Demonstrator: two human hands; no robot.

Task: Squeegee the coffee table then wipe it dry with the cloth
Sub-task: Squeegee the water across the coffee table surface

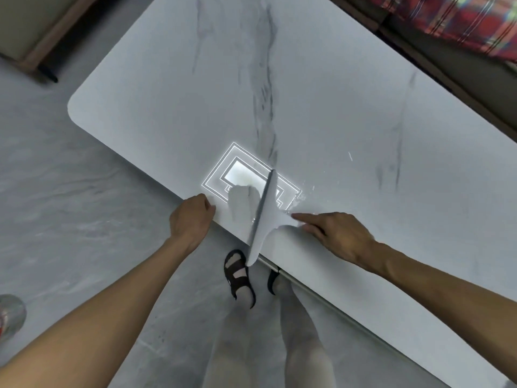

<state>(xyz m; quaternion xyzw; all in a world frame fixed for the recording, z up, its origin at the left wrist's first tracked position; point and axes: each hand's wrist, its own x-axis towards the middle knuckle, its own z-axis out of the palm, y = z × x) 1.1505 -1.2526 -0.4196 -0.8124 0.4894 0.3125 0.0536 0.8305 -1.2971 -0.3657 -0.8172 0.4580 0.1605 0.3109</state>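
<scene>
At near edge of white grey-veined marble coffee table (335,121), R hand (341,236) pinches white grey-bladed squeegee (264,214) handle w/ thumb & index; L hand (190,219) fingers curled, touching edge.

A home living room: a marble-look coffee table (307,93) beside a sofa (458,82) with a plaid blanket (461,21).

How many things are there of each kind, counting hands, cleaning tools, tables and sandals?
hands: 2, the left hand and the right hand
squeegee: 1
coffee table: 1
sandals: 2
Total: 6
</scene>
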